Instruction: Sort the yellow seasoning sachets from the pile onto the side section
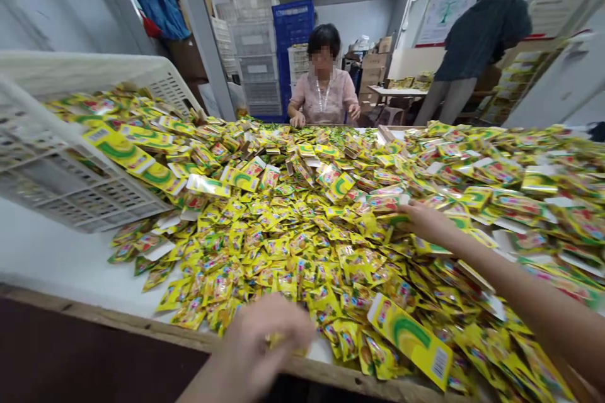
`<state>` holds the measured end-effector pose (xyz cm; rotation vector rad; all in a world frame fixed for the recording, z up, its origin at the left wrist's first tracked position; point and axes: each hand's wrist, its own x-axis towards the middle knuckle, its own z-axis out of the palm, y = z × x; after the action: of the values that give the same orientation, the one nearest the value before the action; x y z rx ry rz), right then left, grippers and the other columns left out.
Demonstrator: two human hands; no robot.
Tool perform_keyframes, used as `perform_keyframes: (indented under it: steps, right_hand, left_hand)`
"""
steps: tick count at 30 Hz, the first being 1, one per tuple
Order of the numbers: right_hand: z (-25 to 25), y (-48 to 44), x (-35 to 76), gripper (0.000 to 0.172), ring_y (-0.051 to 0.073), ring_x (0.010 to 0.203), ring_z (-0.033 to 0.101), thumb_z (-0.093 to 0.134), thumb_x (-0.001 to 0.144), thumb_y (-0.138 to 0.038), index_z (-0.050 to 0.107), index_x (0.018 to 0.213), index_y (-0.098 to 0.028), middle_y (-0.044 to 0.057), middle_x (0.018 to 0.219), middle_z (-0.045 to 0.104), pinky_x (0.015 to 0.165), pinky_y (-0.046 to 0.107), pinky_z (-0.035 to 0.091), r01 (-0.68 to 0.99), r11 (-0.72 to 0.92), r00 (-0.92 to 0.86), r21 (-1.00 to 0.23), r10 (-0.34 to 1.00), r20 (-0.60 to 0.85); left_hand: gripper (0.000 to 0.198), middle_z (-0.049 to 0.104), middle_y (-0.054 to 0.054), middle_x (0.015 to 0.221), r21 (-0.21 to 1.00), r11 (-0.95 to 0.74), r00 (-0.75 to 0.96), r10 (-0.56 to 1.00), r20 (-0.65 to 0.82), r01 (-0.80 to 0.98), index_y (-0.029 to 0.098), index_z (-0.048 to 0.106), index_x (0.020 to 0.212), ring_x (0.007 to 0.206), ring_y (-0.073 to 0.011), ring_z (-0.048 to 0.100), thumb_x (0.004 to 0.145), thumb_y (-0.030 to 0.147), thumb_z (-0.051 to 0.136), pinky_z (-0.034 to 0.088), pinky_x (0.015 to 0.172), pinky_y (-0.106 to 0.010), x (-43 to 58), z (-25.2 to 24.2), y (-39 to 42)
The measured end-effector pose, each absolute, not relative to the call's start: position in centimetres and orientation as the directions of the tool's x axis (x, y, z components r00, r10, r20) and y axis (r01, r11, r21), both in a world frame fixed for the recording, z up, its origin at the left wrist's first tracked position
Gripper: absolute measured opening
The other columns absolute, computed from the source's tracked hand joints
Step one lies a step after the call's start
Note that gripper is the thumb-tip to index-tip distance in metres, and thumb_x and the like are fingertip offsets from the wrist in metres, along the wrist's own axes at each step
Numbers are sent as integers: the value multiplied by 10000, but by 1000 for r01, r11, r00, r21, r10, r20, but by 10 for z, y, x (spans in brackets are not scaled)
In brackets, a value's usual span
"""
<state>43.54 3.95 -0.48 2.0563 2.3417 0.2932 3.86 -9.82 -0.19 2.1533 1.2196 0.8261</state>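
Now we're pinching a small yellow sachet [283, 344] in our narrow left grip [259, 340], just over the counter's near edge [118, 322]; our wide right grip [428, 221] is resting on the heaped sachets [265, 233], farther right.

Two bare forearms and hands show in the lower part of the view, with no clothing visible on them. The left hand [265, 343] appears near 6 o'clock, large, close to the camera and soft with blur, with the left forearm [201, 390] cut off by the bottom edge. The right forearm [534, 308] runs smooth and long from 4 o'clock, tapering to the right hand [428, 221] near 3 o'clock.
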Motion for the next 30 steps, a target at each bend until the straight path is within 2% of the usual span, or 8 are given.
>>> perform_keyframes:
  steps: [3, 7, 9, 14, 18, 23, 27, 30]
  right_hand:
    - [1, 34, 421, 257, 248, 797, 643, 595, 770, -278, 667, 993, -173, 118, 917, 673, 659, 303, 454, 983, 172, -178, 68, 980, 93]
    - [4, 47, 373, 256, 337, 844, 640, 692, 692, -378, 698, 838, -167, 163, 896, 688, 692, 404, 470, 982, 188, -188, -5, 982, 10]
    - [3, 67, 336, 285, 377, 1019, 586, 656, 745, -377, 695, 932, -166, 198, 1057, 658, 809, 475, 442, 976, 217, -215, -14, 974, 66]
    - [-3, 140, 232, 426, 266, 1265, 428, 529, 886, -232, 491, 1308, -184, 141, 1411, 438, 1022, 418, 351, 916, 377, -358, -136, 922, 144]
    - [-18, 168, 177, 377, 254, 1141, 526, 557, 896, -317, 510, 1248, -191, 96, 1322, 497, 942, 494, 439, 866, 412, -391, -285, 911, 130]
    - [-41, 139, 184, 287, 204, 991, 599, 568, 893, -312, 577, 1126, -146, 90, 1153, 594, 847, 412, 503, 734, 361, -386, -575, 919, 84]
    - [-42, 98, 213, 172, 215, 892, 635, 603, 834, -309, 641, 901, -155, 64, 907, 674, 813, 388, 508, 494, 222, -303, -841, 950, 73]
    - [-38, 63, 219, 259, 212, 808, 666, 562, 814, -399, 621, 907, -164, 64, 851, 688, 720, 351, 537, 234, 95, -246, -968, 969, 35]
  left_hand:
    - [241, 659, -52, 1136, 541, -226, 181, 974, 136, 810, 237, 625, 1082, 1083, -220, 588, 870, 262, 514, 440, 967, -365, 33, -13, -15]
    - [440, 493, -175, 1356, 479, -100, 50, 992, 116, 872, 136, 528, 1248, 1276, -315, 429, 840, 299, 558, 318, 1058, -441, 37, -38, 64]
    - [466, 473, -193, 1371, 483, -106, 71, 993, 90, 869, 129, 559, 1213, 1290, -339, 408, 795, 326, 624, 298, 1065, -450, 44, -47, 77]
    - [347, 598, -171, 1237, 560, -132, 98, 991, 90, 818, 159, 622, 1124, 1203, -315, 503, 784, 232, 609, 316, 1044, -440, 50, -58, 70]
    - [261, 650, -103, 1139, 696, -151, 70, 987, 143, 702, 216, 679, 1019, 1140, -270, 546, 783, 193, 569, 371, 1010, -399, 36, -58, 59]
    - [381, 641, -105, 1012, 883, -122, -112, 975, 192, 453, 183, 641, 1043, 961, -253, 607, 843, 463, 479, 467, 863, -401, 18, -46, 41]
    - [553, 677, -90, 912, 979, -95, -125, 985, 119, 179, 157, 567, 1036, 817, -211, 647, 770, 636, 491, 509, 749, -338, 28, -35, 22]
    - [538, 684, -66, 866, 998, -40, -52, 998, 38, -50, 171, 567, 967, 791, -185, 650, 695, 634, 595, 509, 735, -300, 47, -29, 9]
